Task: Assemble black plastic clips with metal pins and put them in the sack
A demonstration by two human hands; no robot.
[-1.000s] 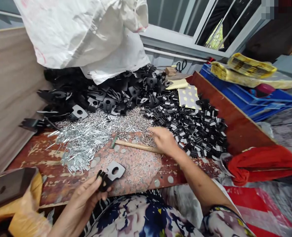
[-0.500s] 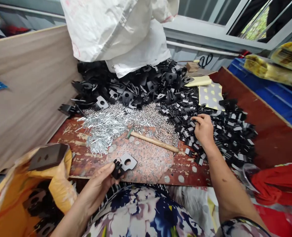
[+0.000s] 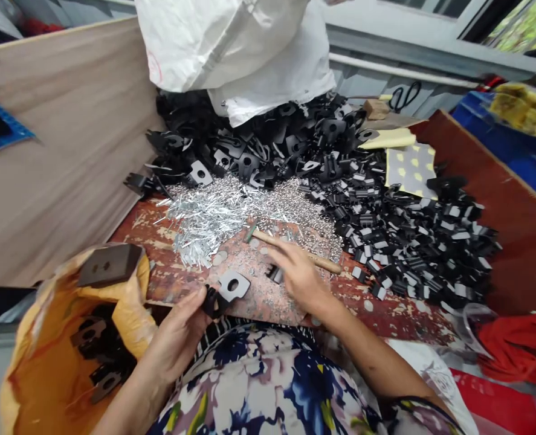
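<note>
My left hand (image 3: pixel 180 334) pinches a black bracket (image 3: pixel 225 292) with a round hole, its flat plate resting on the speckled stone slab (image 3: pixel 268 296) at the table's near edge. My right hand (image 3: pixel 297 273) hovers over the slab with a small black clip (image 3: pixel 275 273) in its fingertips, a little right of the bracket. Just behind that hand lies a wooden-handled hammer (image 3: pixel 290 246). A heap of shiny metal pins (image 3: pixel 208 217) spreads behind the slab.
A large pile of small black clips (image 3: pixel 413 235) covers the table's right half, and bigger black brackets (image 3: pixel 258 151) pile up under a white sack (image 3: pixel 240 48). A yellow bag (image 3: pixel 59 362) with brackets stands at the left. A wooden board (image 3: pixel 45 151) walls the left.
My right hand came back from the clip pile on the right to the slab, now carrying a small black clip. The left hand kept its hold on the bracket. The view shifted left.
</note>
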